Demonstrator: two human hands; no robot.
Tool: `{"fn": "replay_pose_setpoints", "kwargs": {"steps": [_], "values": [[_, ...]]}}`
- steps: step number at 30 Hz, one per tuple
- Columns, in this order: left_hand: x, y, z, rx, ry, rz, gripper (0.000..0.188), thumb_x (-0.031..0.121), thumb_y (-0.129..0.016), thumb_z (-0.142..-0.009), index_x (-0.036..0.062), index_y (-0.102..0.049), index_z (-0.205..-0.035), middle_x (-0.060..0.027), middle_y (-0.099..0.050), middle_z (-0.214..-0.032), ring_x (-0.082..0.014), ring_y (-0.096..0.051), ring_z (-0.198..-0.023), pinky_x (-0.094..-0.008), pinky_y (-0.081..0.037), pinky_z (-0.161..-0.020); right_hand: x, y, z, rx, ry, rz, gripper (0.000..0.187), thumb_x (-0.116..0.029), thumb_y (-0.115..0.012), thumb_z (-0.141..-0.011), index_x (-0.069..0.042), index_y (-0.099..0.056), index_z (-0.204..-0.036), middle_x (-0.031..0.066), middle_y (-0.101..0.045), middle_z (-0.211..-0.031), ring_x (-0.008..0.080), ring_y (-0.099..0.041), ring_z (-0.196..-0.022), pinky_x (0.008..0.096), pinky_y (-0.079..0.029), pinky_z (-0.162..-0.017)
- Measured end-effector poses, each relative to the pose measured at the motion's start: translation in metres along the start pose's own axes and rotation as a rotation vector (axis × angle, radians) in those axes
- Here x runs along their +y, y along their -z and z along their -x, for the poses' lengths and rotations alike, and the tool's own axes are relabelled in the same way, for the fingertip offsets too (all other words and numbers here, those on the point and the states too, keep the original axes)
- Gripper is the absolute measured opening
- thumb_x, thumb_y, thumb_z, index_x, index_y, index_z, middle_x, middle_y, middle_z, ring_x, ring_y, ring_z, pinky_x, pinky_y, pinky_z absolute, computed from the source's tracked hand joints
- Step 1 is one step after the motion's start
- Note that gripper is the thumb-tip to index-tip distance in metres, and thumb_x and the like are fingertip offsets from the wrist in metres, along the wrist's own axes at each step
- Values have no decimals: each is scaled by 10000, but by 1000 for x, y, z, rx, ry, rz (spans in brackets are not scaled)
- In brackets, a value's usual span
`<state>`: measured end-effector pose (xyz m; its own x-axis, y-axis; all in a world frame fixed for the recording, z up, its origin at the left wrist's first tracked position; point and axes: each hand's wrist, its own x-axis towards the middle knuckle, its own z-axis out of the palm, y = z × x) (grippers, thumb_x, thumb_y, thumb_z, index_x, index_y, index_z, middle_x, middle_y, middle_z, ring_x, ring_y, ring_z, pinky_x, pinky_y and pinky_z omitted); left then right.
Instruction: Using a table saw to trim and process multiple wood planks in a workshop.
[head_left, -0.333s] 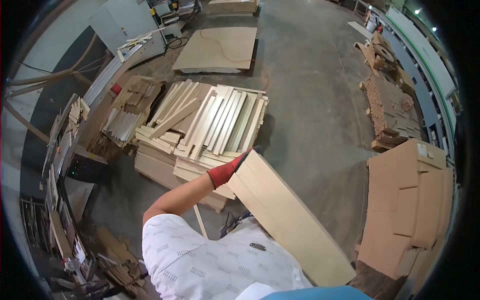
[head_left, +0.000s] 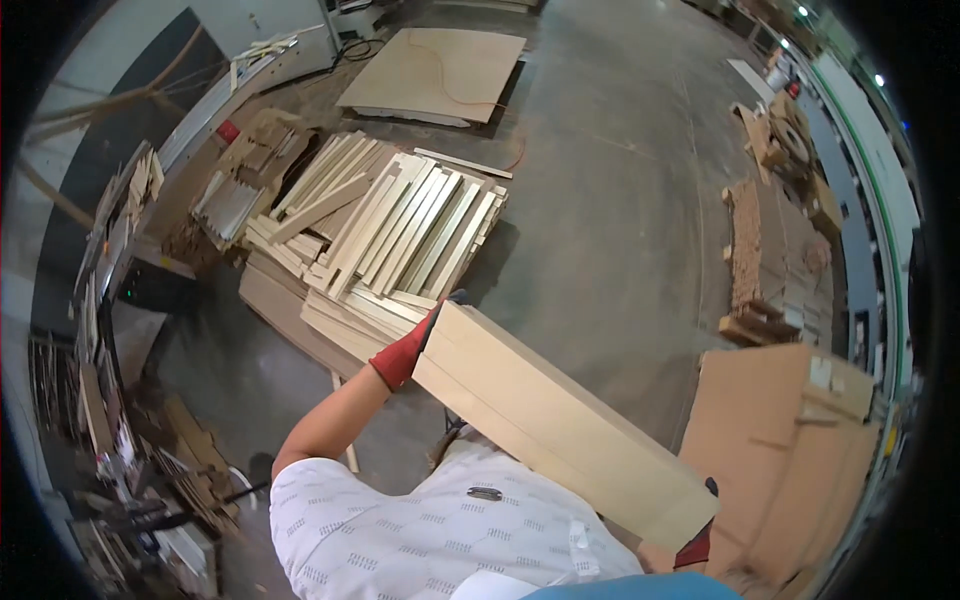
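Observation:
A long bundle of pale wooden boards (head_left: 560, 420), with seams along its length, lies slanted across the front of my body. My left hand (head_left: 412, 348), in a red glove with dark fingers, is closed round its far left end. At the near right end my right hand (head_left: 697, 540) grips it, gloved the same way and partly hidden behind the boards. Just beyond my left hand stands a stack of light wood strips (head_left: 425, 225), laid side by side on top.
A flat panel stack (head_left: 440, 65) lies farther ahead on the grey floor (head_left: 610, 190). Large cardboard sheets (head_left: 750, 430) stand at my right, with a pallet of brown cardboard (head_left: 770, 260) beyond. A machine bench (head_left: 180, 140) and scrap wood line the left.
The boards have swung left and flatter, and my right hand has come into sight at their near end. The wood stack sits farther left in the view.

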<state>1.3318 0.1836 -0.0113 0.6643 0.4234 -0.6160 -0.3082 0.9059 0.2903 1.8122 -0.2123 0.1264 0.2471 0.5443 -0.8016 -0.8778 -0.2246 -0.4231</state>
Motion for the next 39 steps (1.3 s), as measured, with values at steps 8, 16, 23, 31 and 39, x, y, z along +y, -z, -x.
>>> {"fn": "replay_pose_setpoints", "kwargs": {"steps": [8, 16, 23, 31, 39], "values": [[35, -60, -119, 108, -347, 144, 350, 431, -579, -915, 95, -665, -963, -57, -690, -853, -174, -653, -754, -337, -541, -714, -179, -99, -186, -94, 109, 340, 629, -459, -577, -884, -35, -492, -1341, 145, -527, -1336, 331, -477, -1225, 461, -332, -1077], [149, -129, -235, 215, -411, 53, 394, 474, -627, -877, 118, -639, -1046, -21, -629, -935, -136, -587, -831, -301, -502, -760, -326, -202, -309, -164, 119, 421, 580, -454, -555, -905, -79, -492, -1343, 108, -547, -1299, 290, -509, -1186, 441, -380, -1036], [247, -176, -302, 298, -431, 143, 432, 470, -588, -896, 68, -653, -1039, -103, -698, -927, -200, -673, -770, -344, -556, -719, -429, -293, -447, -266, 97, 470, 538, -448, -536, -922, -118, -493, -1344, 76, -564, -1268, 254, -536, -1152, 423, -421, -1001], [357, -250, -361, 469, -520, 267, 599, 566, -500, -900, 58, -576, -1209, -154, -671, -1075, -284, -678, -910, -401, -556, -832, -566, -457, -623, -498, 17, 605, 492, -443, -515, -943, -162, -494, -1346, 39, -584, -1231, 213, -567, -1112, 403, -468, -960], [443, -254, -414, 484, -652, 534, 592, 568, -505, -896, 64, -567, -1201, -149, -671, -1058, -276, -670, -917, -412, -553, -825, -647, -657, -788, -531, 45, 784, 424, -400, -472, -972, -172, -510, -1327, 20, -612, -1166, 194, -604, -1029, 348, -508, -888]]}}
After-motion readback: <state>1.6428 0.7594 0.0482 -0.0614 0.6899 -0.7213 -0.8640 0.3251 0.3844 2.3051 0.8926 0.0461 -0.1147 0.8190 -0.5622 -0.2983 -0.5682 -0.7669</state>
